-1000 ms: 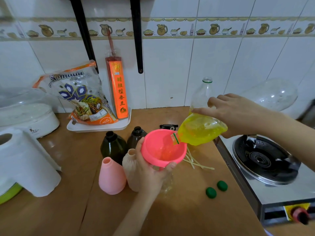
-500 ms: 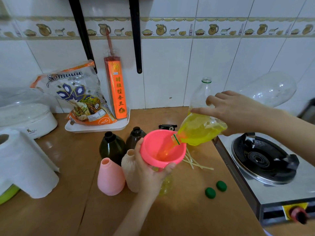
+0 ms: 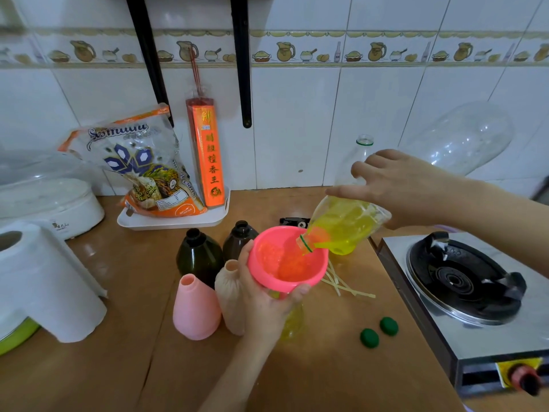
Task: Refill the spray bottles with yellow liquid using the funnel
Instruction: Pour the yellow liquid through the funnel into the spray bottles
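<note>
My left hand [image 3: 264, 307] grips the pink funnel [image 3: 286, 260] from below, holding it on a clear spray bottle [image 3: 292, 324] that is partly filled with yellow liquid. My right hand [image 3: 407, 188] holds a clear plastic bottle of yellow liquid [image 3: 344, 223], tipped so its neck rests over the funnel's rim; liquid pools in the funnel. To the left of the funnel stand a pink bottle [image 3: 194, 307], a beige bottle [image 3: 230, 295] and two dark bottles [image 3: 197, 254] [image 3: 239, 237], all uncapped.
Two green caps [image 3: 378, 331] and pale plastic tubes [image 3: 341, 285] lie on the wooden counter [image 3: 312, 367]. A gas stove [image 3: 463, 286] stands at right, an empty clear bottle [image 3: 361, 157] behind my right hand. A paper roll [image 3: 44, 281] and white tray [image 3: 175, 220] with packets sit left.
The clear spray bottle under the funnel has filled further with yellow liquid, and more liquid pools in the funnel. Both hands stay nearly where they were.
</note>
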